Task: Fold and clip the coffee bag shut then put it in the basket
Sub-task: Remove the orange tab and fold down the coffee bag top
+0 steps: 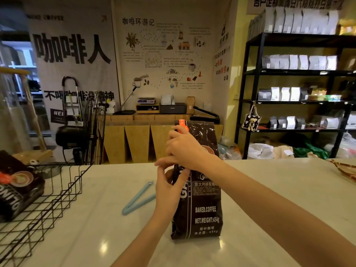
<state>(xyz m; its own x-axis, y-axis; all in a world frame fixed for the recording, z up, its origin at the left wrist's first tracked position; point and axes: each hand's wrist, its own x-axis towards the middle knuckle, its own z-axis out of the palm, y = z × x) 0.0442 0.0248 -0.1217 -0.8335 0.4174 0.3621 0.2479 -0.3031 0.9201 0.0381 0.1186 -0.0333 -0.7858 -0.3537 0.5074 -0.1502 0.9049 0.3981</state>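
Coffee bag [204, 205] standing upright on the white bench [269, 189], near its middle, top edge unfolded and still raised. The right hand [185, 149] is closed around the bag's upper left edge together with an orange clip [182, 125], which lies along that edge at about 11 o'clock of the bag. The left hand [169, 187] pinches the same edge lower down, at 9 o'clock. A blue clip [137, 198] lies open and unused on the bench, just left of the bag. The wire basket [57, 191], at 9 o'clock, already holds another dark bag [17, 189]. Judged progress: folding and clipping under way, not complete; transfer to the basket remains.
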